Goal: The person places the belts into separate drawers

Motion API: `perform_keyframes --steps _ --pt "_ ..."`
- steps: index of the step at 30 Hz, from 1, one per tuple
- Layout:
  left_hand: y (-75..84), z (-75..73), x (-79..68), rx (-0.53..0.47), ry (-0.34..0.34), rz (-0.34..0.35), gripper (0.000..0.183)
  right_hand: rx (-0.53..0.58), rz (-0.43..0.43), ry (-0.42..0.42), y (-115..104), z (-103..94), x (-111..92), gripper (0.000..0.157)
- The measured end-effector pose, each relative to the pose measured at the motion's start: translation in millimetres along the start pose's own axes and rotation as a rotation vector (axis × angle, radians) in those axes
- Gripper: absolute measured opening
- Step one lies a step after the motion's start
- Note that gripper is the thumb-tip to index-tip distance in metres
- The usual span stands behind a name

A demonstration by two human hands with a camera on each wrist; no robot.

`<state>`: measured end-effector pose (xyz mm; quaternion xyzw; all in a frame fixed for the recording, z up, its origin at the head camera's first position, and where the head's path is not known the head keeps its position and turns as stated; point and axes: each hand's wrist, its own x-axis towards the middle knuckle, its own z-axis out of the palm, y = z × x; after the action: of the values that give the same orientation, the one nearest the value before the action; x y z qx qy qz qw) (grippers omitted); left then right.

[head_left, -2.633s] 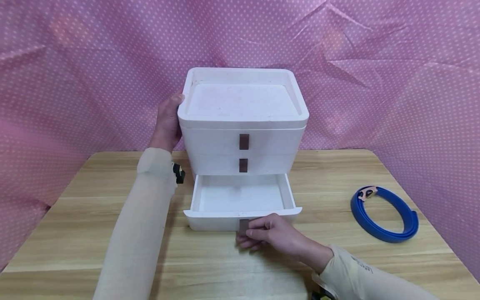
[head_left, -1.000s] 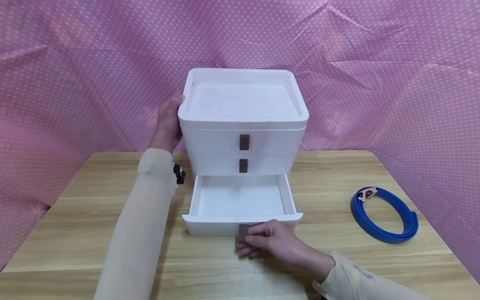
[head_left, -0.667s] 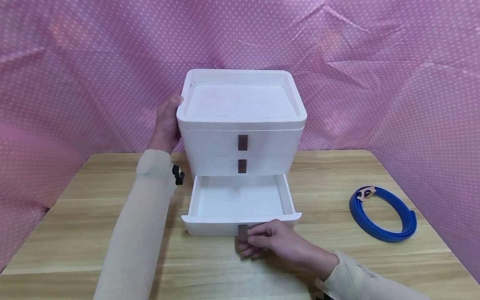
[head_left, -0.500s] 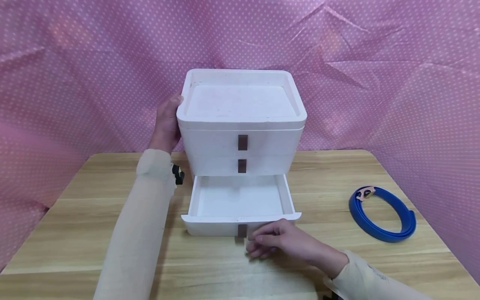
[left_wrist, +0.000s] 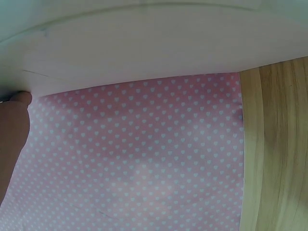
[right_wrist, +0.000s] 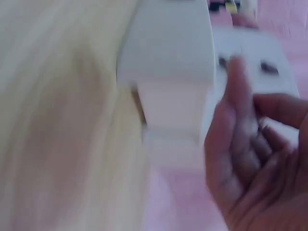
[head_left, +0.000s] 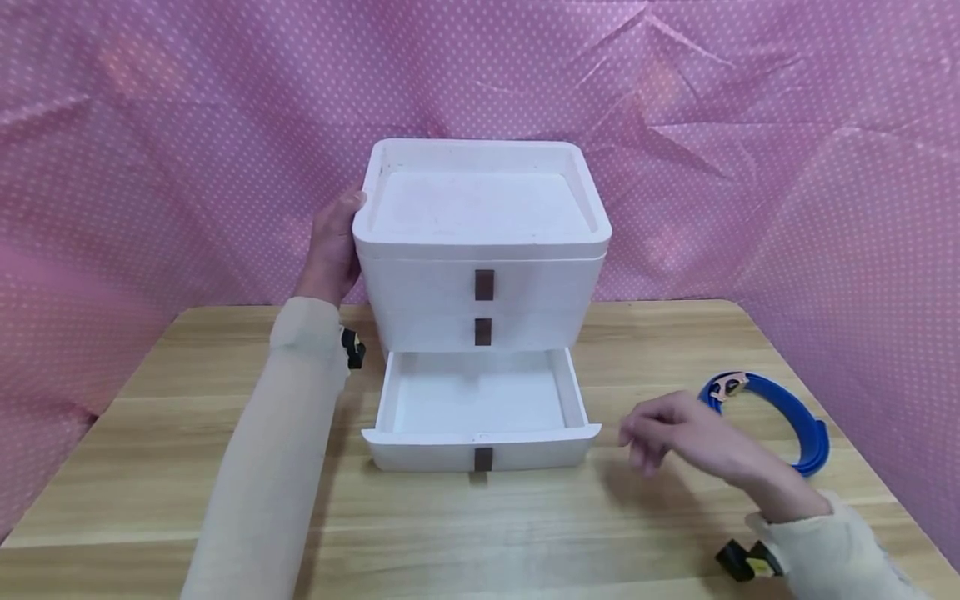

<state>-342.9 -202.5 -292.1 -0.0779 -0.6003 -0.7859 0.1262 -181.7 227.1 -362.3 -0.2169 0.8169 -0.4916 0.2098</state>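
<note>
A white drawer unit [head_left: 480,300] stands on the wooden table, its bottom drawer [head_left: 480,454] pulled out with nothing inside. Small brown tabs mark the fronts. My left hand [head_left: 332,246] rests against the unit's left side near the top, thumb at the rim; its other fingers are mostly hidden. In the left wrist view one digit [left_wrist: 14,130] touches the unit's edge. My right hand [head_left: 686,433], loosely bent and holding nothing, hovers right of the drawer. It partly covers a coiled blue belt [head_left: 806,425] with a rose-gold buckle [head_left: 727,387].
A shallow recessed tray top [head_left: 480,204] crowns the unit. Pink dotted cloth [head_left: 480,67] hangs close behind it and along the sides. The wood tabletop [head_left: 187,417] reaches to the cloth at its back edge.
The bottom drawer slid slightly further out, then my right hand let go of its tab and moved right towards the belt. My left hand stayed on the unit.
</note>
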Motion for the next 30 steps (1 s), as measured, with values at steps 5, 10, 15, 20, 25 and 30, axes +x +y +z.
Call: perform_keyframes --steps 5,10,15,20,25,30 --pt "-0.7 -1.6 0.4 -0.006 -0.008 0.009 0.046 -0.522 0.095 0.392 9.9 -23.2 -17.8 0.024" --pt "-2.7 -1.4 0.5 -0.025 -0.008 0.018 0.047 -0.844 0.225 0.553 28.6 -39.9 -37.1 0.033" --pt "-2.4 -0.8 2.7 -0.024 0.014 0.012 0.045 -0.841 0.302 0.473 47.4 -51.7 -49.9 0.045" --pt "-0.1 1.0 2.6 -0.005 0.018 0.009 0.043 -0.78 0.338 0.381 58.9 -55.3 -54.1 0.041" --pt "1.0 0.5 -1.0 0.006 0.028 -0.005 0.046 -0.77 0.326 0.359 65.9 -52.7 -52.4 0.031" --pt "1.9 0.8 -3.2 0.024 0.021 -0.001 0.047 -0.778 0.335 0.342 70.1 -54.1 -50.8 0.024"
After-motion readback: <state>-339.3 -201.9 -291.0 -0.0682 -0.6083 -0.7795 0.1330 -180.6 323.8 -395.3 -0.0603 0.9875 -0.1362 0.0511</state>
